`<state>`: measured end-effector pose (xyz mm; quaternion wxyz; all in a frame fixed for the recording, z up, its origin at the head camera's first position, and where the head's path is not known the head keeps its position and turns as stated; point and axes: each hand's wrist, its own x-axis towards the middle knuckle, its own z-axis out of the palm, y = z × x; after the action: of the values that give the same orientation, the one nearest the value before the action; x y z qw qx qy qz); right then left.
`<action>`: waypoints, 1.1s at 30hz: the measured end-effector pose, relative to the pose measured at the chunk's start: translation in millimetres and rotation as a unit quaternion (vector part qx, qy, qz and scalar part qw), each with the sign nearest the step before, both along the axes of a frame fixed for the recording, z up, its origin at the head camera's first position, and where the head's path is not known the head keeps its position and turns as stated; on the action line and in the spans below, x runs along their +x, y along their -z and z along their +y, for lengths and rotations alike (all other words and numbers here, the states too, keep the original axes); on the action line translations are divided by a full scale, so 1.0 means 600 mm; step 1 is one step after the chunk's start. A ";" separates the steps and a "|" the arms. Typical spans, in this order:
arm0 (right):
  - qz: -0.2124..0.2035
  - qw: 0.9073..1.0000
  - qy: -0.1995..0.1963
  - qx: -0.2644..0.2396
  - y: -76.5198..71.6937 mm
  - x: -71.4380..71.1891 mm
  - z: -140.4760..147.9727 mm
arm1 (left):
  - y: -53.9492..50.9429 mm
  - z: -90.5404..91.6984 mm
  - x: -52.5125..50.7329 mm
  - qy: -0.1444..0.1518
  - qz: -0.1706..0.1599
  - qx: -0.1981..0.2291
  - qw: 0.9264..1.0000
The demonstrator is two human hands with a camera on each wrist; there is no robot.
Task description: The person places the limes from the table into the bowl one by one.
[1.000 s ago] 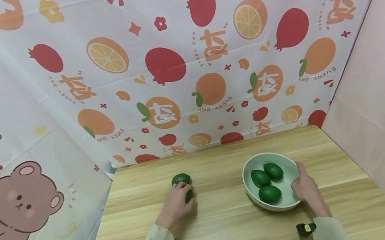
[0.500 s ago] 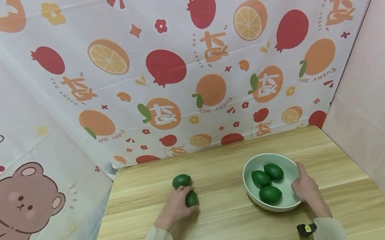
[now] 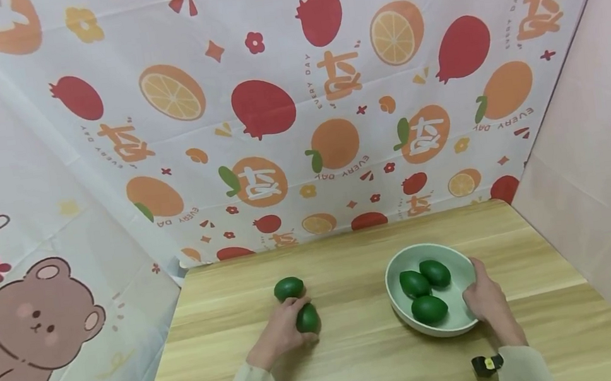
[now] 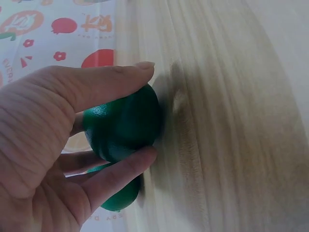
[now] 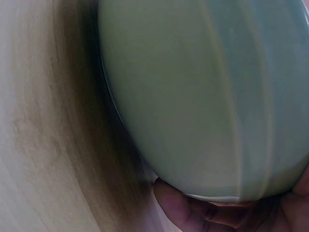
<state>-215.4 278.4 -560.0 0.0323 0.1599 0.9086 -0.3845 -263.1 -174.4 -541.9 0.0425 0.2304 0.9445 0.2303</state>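
My left hand (image 3: 284, 329) grips a dark green lime (image 3: 307, 319) between thumb and fingers, low over the wooden table. The left wrist view shows the thumb on one side of this lime (image 4: 125, 123) and fingers on the other. Just beyond the hand lies a second lime (image 3: 289, 288), partly hidden behind the fingers in the left wrist view. On the right, my right hand (image 3: 486, 300) holds the rim of a pale green bowl (image 3: 465, 323), thumb inside and fingers outside. Three limes (image 3: 429, 309) rest in the bowl.
The wood-grain table (image 3: 359, 349) ends at the back against a fruit-printed cloth (image 3: 296, 115). A cloth with a printed bear (image 3: 41, 318) hangs at the left, and a plain pale wall (image 3: 600, 167) stands at the right.
My left hand has drawn the held lime slightly right and toward me, apart from the far lime, which now shows more. The right hand and bowl stay put.
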 end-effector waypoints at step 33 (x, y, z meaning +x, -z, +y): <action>-0.002 1.000 0.004 -0.009 0.004 0.003 0.001 | 0.003 0.028 -0.001 -0.021 0.013 0.025 0.999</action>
<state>-213.8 279.1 -562.5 0.0337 0.1639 0.9045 -0.3922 -263.6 -157.5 -543.8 0.0200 0.2147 0.9434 0.2521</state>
